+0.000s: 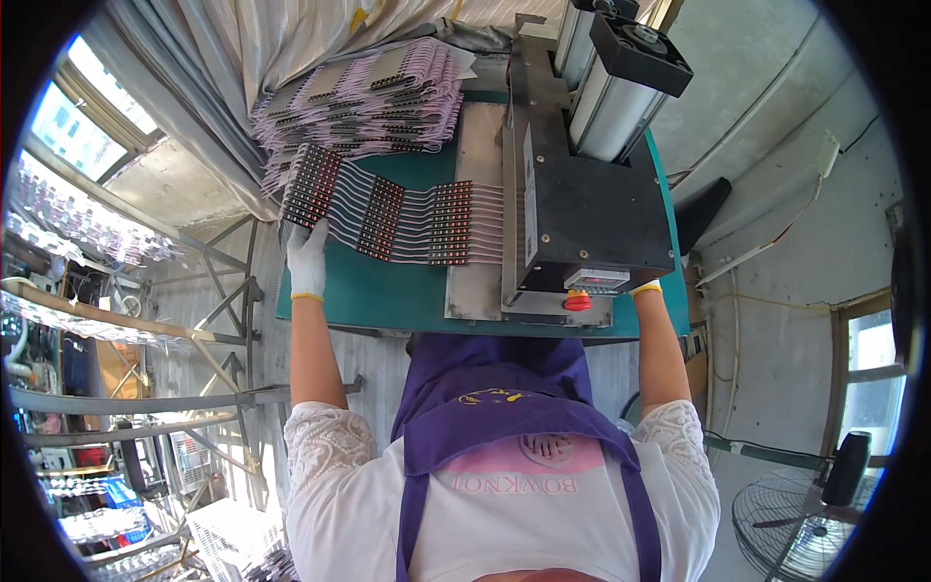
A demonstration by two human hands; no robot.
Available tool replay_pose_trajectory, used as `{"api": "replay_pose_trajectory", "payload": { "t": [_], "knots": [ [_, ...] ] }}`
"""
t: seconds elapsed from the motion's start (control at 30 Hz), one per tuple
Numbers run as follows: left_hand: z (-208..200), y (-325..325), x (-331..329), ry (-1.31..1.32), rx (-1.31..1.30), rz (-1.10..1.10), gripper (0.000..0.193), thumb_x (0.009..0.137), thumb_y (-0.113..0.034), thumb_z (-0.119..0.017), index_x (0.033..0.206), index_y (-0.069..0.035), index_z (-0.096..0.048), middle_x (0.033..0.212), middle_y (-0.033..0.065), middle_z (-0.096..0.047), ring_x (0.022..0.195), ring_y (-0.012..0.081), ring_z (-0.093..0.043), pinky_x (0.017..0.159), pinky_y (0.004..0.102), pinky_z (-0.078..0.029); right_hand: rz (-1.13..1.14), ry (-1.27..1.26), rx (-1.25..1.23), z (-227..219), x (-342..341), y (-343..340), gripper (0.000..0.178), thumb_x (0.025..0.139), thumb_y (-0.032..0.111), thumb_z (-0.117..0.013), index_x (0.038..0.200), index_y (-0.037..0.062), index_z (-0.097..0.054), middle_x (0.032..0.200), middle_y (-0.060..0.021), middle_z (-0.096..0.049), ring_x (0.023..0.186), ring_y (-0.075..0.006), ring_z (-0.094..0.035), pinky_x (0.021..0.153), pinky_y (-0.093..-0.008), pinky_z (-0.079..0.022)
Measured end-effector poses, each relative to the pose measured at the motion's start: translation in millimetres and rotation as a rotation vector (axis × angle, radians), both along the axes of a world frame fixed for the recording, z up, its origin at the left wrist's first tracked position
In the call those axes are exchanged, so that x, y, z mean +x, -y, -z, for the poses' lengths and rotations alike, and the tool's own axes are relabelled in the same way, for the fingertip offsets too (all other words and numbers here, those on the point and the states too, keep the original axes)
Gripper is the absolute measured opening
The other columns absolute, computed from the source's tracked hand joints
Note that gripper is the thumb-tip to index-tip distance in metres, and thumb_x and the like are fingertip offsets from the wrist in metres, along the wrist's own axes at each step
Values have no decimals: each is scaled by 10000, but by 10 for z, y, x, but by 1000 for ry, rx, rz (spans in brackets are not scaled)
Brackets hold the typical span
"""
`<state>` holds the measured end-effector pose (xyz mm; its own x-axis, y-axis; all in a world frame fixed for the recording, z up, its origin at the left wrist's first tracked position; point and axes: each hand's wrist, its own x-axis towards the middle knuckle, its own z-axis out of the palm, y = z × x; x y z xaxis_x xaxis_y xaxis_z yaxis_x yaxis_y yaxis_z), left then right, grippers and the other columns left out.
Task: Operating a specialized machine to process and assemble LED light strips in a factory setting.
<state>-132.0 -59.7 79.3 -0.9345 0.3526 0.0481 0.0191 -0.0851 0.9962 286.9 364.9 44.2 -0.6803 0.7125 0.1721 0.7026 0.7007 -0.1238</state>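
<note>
Wires with rows of small dark blocks make one long strip (388, 209) that lies flat on the green tabletop (388, 291). Its long way runs across the tabletop, from the left hand over to the black machine (592, 213). The far end slips in under the machine over a grey metal plate (475, 281). The left hand (306, 254) wears a white glove and rests on the near left end of the strip, with its fingers closed around that edge. The right hand (648, 287) is almost hidden behind the machine; only a bit of glove cuff shows at the machine's right corner, so I cannot tell if it is open or closed, or if it holds anything. A red button (578, 301) sits on the front of the machine, between the two arms. A big pile of the same pink strips (364, 97) lies behind the flat strip, near a grey cloth (242, 58). Two silver tubes (611, 87) stand on top of the machine.
</note>
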Motion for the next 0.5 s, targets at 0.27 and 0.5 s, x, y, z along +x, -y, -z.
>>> {"api": "replay_pose_trajectory", "payload": {
  "t": [0.27,0.5],
  "knots": [
    [-301,-330,513,201,547,120,346,966,-100,-588,1302,-40,-537,1194,73,-632,1037,206,-616,902,382,-490,16,-177,329,-391,465,-127,220,760,44,-618,961,103,-687,782,-125,-649,802,-317,-606,816,-443,-464],
    [68,-507,1271,-477,-874,244,341,867,-335,-703,1073,-64,-684,961,124,-700,938,330,-661,830,441,-519,91,170,447,-189,1079,-494,224,785,68,-592,961,180,-673,788,-75,-651,813,-279,-633,881,-415,-440]
  ]
}}
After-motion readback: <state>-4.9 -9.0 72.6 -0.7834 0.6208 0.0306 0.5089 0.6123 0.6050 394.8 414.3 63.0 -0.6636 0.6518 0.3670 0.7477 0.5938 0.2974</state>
